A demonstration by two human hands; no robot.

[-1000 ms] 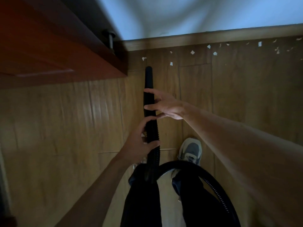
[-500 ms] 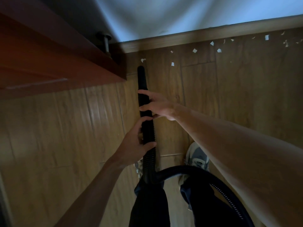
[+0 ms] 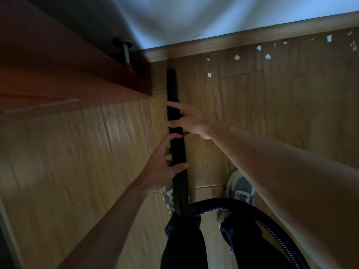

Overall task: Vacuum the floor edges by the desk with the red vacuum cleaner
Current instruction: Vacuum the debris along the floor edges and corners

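A black vacuum hose [image 3: 179,183] with a smooth black nozzle [image 3: 172,86] runs up the middle of the view. Its tip rests on the wood floor beside the corner of the reddish-brown desk [image 3: 58,78], close to the skirting board. My left hand [image 3: 165,164] grips the ribbed part of the hose. Higher up, my right hand [image 3: 191,121] holds the smooth nozzle with fingers wrapped over it. White paper scraps [image 3: 237,57] lie along the floor edge to the right of the nozzle tip. The vacuum's red body is out of view.
A wooden skirting board [image 3: 242,40] runs under the pale wall [image 3: 194,14]. A dark desk foot [image 3: 124,49] stands under the desk near the corner. The hose loops right over my grey shoes [image 3: 240,188] and dark trousers [image 3: 184,241].
The nozzle tip has moved left and closer to the desk corner and skirting board. A scrap that lay near the tip is no longer visible. Both hands keep their hold.
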